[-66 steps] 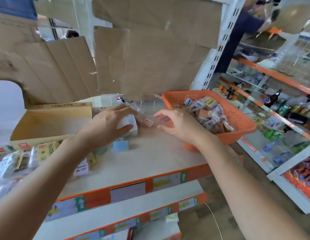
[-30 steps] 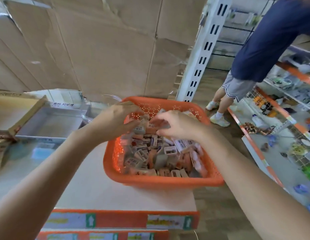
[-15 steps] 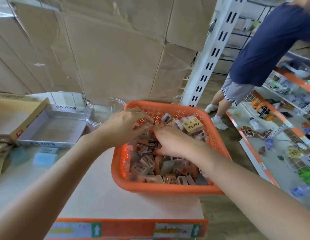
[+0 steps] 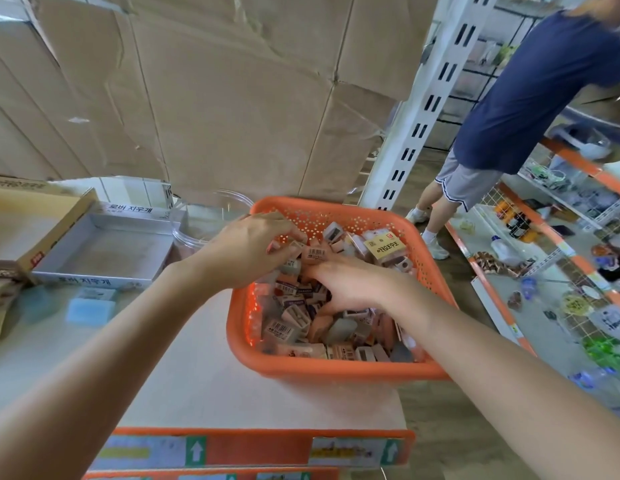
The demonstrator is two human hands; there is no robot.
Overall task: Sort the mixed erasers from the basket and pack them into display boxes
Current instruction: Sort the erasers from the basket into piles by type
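An orange perforated basket (image 4: pixel 332 370) full of several mixed wrapped erasers (image 4: pixel 291 327) sits at the right end of the shelf top. Both my hands are inside it. My left hand (image 4: pixel 246 251) hovers over the pile's far left and pinches a small pinkish eraser with a barcode (image 4: pixel 313 253) between thumb and fingers. My right hand (image 4: pixel 353 284) lies palm down in the middle of the pile, fingers dug in among the erasers; whether it grips one is hidden. A grey display box (image 4: pixel 104 252) stands open to the left.
A clear plastic tub (image 4: pixel 204 220) stands between the grey box and the basket. A tan cardboard box (image 4: pixel 27 220) is at far left, a blue eraser (image 4: pixel 90 310) lies before the grey box. A person in a blue shirt (image 4: pixel 530 98) stands in the aisle at right.
My view and both hands went from the boxes at left to the basket. Since half a second ago my left hand has lifted a barcoded eraser and my right hand has sunk deeper.
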